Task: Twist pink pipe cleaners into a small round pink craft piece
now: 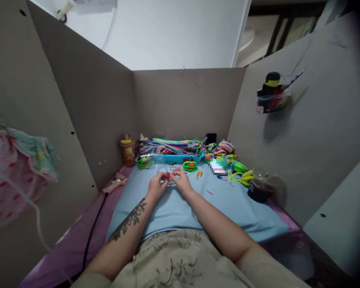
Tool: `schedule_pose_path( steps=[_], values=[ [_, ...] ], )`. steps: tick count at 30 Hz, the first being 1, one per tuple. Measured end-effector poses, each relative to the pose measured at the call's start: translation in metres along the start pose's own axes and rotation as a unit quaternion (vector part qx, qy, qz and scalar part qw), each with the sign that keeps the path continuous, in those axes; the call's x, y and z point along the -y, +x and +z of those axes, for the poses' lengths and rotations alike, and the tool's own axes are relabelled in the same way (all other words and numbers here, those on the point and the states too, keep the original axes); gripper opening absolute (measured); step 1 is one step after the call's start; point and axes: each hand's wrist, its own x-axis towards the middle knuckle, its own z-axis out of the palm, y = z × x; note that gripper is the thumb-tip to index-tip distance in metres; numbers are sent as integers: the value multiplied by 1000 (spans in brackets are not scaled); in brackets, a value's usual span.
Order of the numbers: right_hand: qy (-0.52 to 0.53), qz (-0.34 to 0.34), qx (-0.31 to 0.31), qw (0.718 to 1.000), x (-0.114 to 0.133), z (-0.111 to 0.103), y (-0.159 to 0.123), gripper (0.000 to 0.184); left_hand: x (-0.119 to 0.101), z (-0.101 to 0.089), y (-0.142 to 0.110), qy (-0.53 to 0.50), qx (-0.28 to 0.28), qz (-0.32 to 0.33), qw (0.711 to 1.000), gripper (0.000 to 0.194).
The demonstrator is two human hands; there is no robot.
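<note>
My left hand and my right hand meet over a light blue cloth on the desk. Both pinch a small pink pipe-cleaner piece between their fingertips. My left forearm bears a dark tattoo. Just beyond the hands lies a green fuzzy ring with a red centre, and an orange curl lies to its right. A blue tray behind them holds several coloured pipe cleaners.
Grey partition walls enclose the desk on three sides. A pink glue gun with a black cord lies at the left, a small jar behind it. A dark bowl stands at the right. Finished fuzzy pieces crowd the back.
</note>
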Motion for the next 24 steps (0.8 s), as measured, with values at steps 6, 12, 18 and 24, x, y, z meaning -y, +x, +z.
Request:
schedule_pose_path(
  steps=[6,12,18,24],
  values=[
    [-10,-11,-47,999,-1,-2,1,14,0,-2,1,-22,-18,-28,999,9],
    [-108,-100,-91,985,7,-10,-2,24,1,-3,1,-22,-24,-39,999,8],
    [-189,-159,-56,967,5,-14,1,23,0,-2,0,-19,-18,-25,999,8],
    [-202,-178,-59,961,4,-14,3,18,-2,-3,0,-16,-11,-13,1000,8]
  ],
)
